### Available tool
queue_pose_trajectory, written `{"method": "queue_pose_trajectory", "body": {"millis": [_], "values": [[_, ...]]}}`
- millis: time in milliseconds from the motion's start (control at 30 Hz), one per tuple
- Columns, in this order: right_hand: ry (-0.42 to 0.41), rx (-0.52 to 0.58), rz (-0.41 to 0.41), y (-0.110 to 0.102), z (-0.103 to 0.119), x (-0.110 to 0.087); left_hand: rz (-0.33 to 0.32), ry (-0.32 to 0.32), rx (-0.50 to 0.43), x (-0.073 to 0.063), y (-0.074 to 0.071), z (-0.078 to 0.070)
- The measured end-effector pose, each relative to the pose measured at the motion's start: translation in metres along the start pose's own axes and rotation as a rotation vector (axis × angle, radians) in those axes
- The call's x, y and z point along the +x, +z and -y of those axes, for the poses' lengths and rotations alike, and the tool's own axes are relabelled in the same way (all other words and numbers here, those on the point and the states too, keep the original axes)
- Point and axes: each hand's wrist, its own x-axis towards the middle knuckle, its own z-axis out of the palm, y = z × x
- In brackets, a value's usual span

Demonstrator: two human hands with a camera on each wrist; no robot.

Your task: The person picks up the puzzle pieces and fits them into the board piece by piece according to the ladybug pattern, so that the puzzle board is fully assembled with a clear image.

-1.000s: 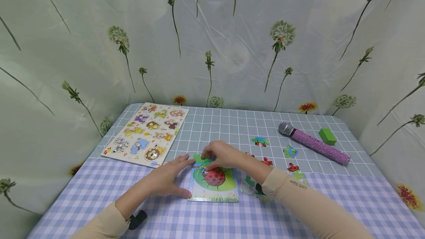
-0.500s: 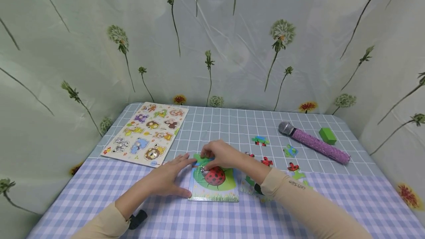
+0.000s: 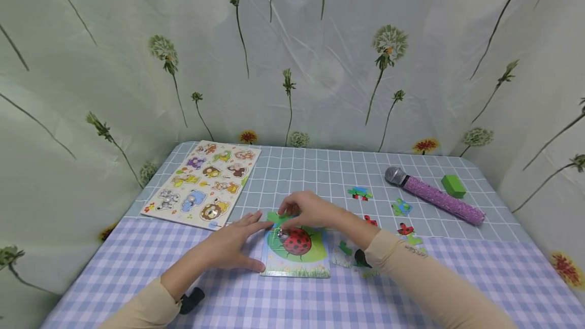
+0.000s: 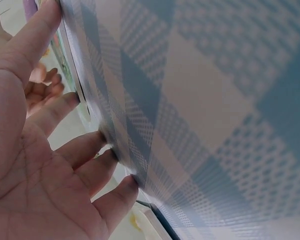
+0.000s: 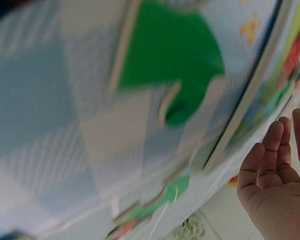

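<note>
The left hand (image 3: 228, 245), fingers wide, flanks the board (image 3: 294, 270) on the table (image 3: 256, 301), likely steadying it; the right hand (image 3: 313, 210) bends over its far side, pinching what, I cannot tell. Loose pieces (image 3: 402, 207) lie rightward, seemingly within reach.

Both forearms are covered by plain beige long sleeves (image 3: 436, 278), each finished with a broad cuff (image 3: 382, 245). The right sleeve is marked with small dark lettering (image 3: 416, 251), too blurred to be read. By each cuff a small black block (image 3: 193, 300) is seen, partly hidden. The left hand (image 3: 230, 245) and right hand (image 3: 311, 210) are uncovered.
</note>
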Motion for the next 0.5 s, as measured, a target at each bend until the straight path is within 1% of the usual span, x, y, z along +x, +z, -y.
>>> {"method": "queue_pose_trajectory", "body": {"millis": [167, 267, 367, 500], "values": [[0.037, 0.031, -0.039, -0.018, -0.008, -0.009, -0.004, 0.012, 0.004, 0.001, -0.001, -0.002], [0.057, 0.059, -0.065, -0.029, -0.016, -0.015, -0.007, 0.003, 0.008, 0.001, -0.001, -0.002], [0.071, 0.102, -0.102, -0.04, -0.025, -0.022, -0.01, -0.01, 0.012, 0.001, 0.0, -0.002], [0.1, 0.186, -0.174, -0.054, -0.038, -0.032, -0.012, -0.014, 0.013, 0.002, 0.001, -0.002]]}}
